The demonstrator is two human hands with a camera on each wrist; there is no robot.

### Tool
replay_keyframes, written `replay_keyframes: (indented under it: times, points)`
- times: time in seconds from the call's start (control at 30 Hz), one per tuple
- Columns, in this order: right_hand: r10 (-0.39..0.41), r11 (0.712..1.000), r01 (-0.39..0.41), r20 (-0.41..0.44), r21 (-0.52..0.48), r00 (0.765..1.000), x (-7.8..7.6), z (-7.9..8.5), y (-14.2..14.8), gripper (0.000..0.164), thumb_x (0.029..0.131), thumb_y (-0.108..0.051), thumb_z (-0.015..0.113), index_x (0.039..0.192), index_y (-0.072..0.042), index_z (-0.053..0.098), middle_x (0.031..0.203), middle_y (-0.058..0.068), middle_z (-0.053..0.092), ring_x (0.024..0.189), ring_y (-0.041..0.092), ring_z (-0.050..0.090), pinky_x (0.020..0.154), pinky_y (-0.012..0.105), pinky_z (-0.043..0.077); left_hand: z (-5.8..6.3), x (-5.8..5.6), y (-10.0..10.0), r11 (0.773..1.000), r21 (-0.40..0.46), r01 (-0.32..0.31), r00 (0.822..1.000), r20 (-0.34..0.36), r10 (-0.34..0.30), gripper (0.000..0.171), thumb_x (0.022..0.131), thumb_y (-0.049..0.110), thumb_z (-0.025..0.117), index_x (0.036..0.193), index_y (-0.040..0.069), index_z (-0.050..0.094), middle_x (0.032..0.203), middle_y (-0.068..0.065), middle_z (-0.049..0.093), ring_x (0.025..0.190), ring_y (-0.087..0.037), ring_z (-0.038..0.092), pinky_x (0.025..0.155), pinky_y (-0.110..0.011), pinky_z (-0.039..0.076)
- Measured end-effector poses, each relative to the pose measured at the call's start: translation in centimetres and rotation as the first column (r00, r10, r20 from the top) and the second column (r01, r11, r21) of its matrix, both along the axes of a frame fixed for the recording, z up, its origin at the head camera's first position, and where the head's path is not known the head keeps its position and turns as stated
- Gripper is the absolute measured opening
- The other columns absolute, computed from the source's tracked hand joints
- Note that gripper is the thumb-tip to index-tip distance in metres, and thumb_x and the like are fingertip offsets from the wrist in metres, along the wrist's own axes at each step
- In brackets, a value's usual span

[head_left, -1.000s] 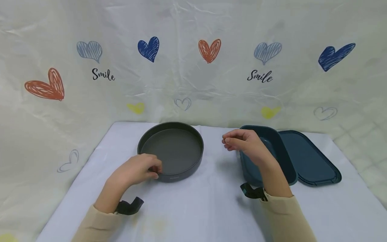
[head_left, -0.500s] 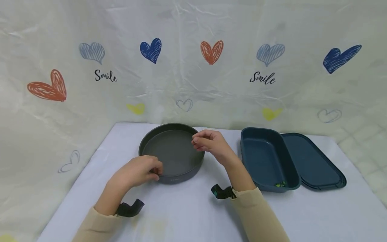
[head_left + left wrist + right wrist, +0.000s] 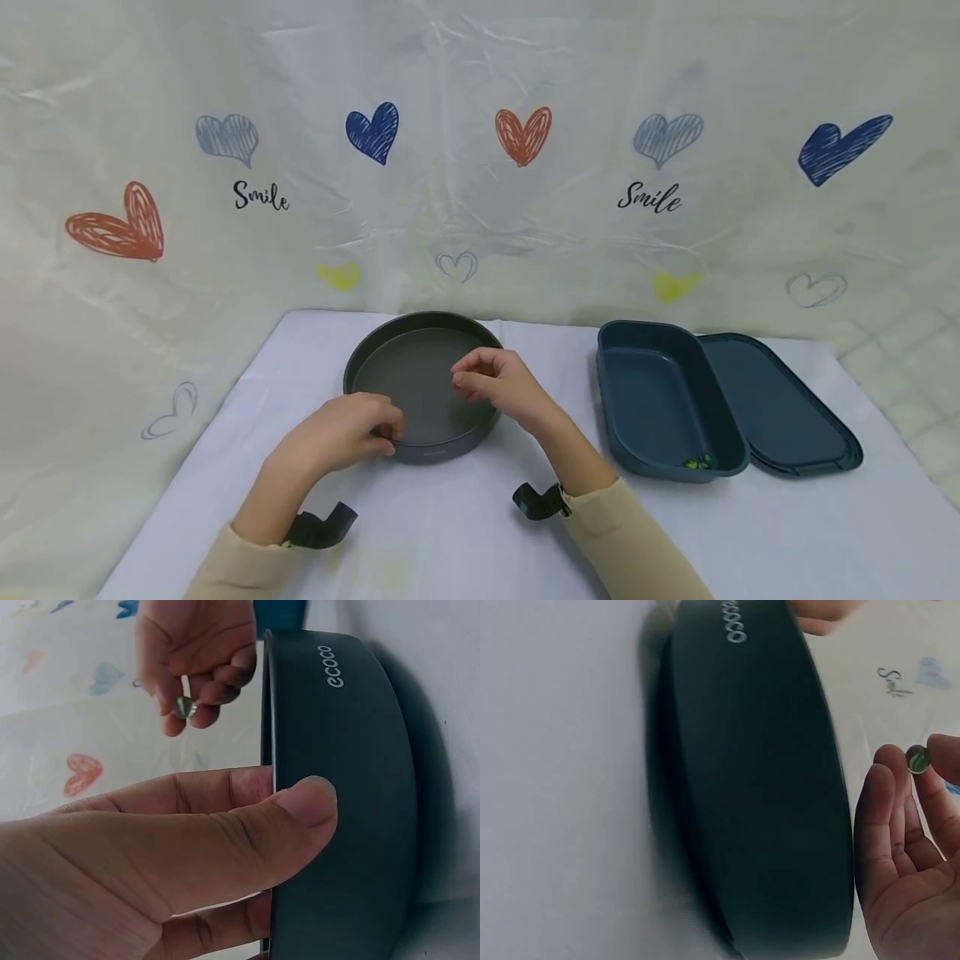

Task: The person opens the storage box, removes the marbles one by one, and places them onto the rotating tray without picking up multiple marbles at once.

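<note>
My left hand grips the near left rim of a round dark grey tray, its thumb against the outer wall marked "ecoco" and the fingers inside. Over the right part of that tray hovers my right hand, pinching a clear glass marble with a green swirl between thumb and fingertips. The head view does not show the marble; both wrist views do. Inside the blue rectangular box, to the right, a few small green marbles lie in the near corner.
A dark blue lid lies flat to the right of the box, partly hidden by it. White cloth covers the table. Behind stands a pale curtain printed with hearts and "Smile".
My right hand has moved left from above the blue box to over the round tray, uncovering the green marbles in the box. The left hand has kept its hold on the rim.
</note>
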State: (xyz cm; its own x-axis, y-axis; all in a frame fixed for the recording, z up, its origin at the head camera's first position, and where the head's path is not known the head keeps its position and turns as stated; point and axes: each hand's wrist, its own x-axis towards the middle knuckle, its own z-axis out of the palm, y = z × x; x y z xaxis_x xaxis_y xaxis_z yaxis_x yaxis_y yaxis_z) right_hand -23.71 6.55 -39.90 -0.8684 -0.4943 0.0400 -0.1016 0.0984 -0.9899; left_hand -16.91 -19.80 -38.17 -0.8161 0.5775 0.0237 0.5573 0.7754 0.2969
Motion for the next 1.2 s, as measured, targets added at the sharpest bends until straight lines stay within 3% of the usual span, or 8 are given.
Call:
replay_keyframes:
  times: [0.13,0.27,0.4,0.6,0.83,1.03,1.2]
  points:
    - [0.02,0.998,-0.016,-0.058,0.068,0.998,0.1,-0.8,-0.4,0.022,0.093,-0.016,0.071,0.107,0.0,0.068,0.09,0.007,0.069,0.081,0.026,0.065,0.077,0.033,0.056,0.0,0.1,0.1,1.0,-0.002,-0.005,1.0,0.001,0.005,0.025,0.08,0.014,0.084,0.079,0.029,0.064,0.079,0.019,0.053,0.075,-0.005,0.053,0.067,-0.026,0.046]
    - [0.045,0.98,-0.007,-0.188,0.197,0.981,0.3,-1.1,-0.7,0.009,0.092,-0.014,0.07,0.099,-0.01,0.072,0.087,0.002,0.069,0.075,0.018,0.064,0.071,0.032,0.055,0.0,0.2,0.1,1.0,-0.001,-0.009,1.0,0.006,0.009,0.023,0.08,0.015,0.084,0.08,0.028,0.064,0.079,0.019,0.053,0.075,-0.006,0.053,0.067,-0.026,0.046]
    - [0.098,0.943,0.013,-0.315,0.332,0.944,0.6,-1.2,-1.0,0.006,0.089,-0.011,0.071,0.095,-0.013,0.073,0.085,-0.006,0.07,0.074,0.011,0.063,0.067,0.027,0.053,0.0,0.2,0.1,1.0,0.002,-0.005,1.0,0.007,0.005,0.022,0.08,0.015,0.083,0.08,0.028,0.065,0.079,0.018,0.054,0.075,-0.006,0.054,0.067,-0.026,0.046]
    - [0.185,0.875,0.04,-0.41,0.482,0.893,0.9,-1.3,-1.5,0.008,0.088,-0.013,0.071,0.095,-0.015,0.073,0.082,-0.012,0.068,0.073,0.003,0.062,0.069,0.024,0.052,0.0,0.2,0.1,1.0,-0.001,-0.007,1.0,0.0,0.007,0.022,0.08,0.015,0.083,0.081,0.027,0.065,0.08,0.018,0.055,0.075,-0.006,0.054,0.067,-0.026,0.046]
    - [0.281,0.796,0.065,-0.463,0.602,0.84,1.4,-1.3,-1.9,0.013,0.084,-0.009,0.07,0.094,-0.017,0.073,0.081,-0.014,0.067,0.069,0.001,0.058,0.066,0.022,0.05,0.1,0.2,0.1,1.0,-0.004,-0.005,1.0,-0.004,0.005,0.022,0.08,0.014,0.083,0.081,0.027,0.065,0.081,0.018,0.055,0.075,-0.004,0.053,0.068,-0.026,0.047]
    - [0.297,0.786,0.079,-0.487,0.613,0.821,1.7,-1.1,-2.1,0.013,0.084,-0.009,0.071,0.093,-0.017,0.073,0.08,-0.011,0.068,0.068,0.003,0.058,0.065,0.024,0.048,0.1,0.2,0.1,1.0,-0.005,-0.004,1.0,-0.003,0.004,0.024,0.079,0.014,0.083,0.08,0.027,0.064,0.08,0.018,0.055,0.074,-0.004,0.052,0.067,-0.026,0.046]
    - [0.295,0.777,0.084,-0.478,0.624,0.828,1.8,-1.1,-2.2,0.013,0.084,-0.01,0.071,0.094,-0.018,0.073,0.081,-0.011,0.068,0.069,0.002,0.058,0.065,0.024,0.049,0.1,0.1,0.1,1.0,-0.01,-0.007,1.0,0.001,0.007,0.025,0.079,0.014,0.084,0.078,0.028,0.062,0.078,0.017,0.054,0.073,-0.004,0.051,0.067,-0.026,0.045]
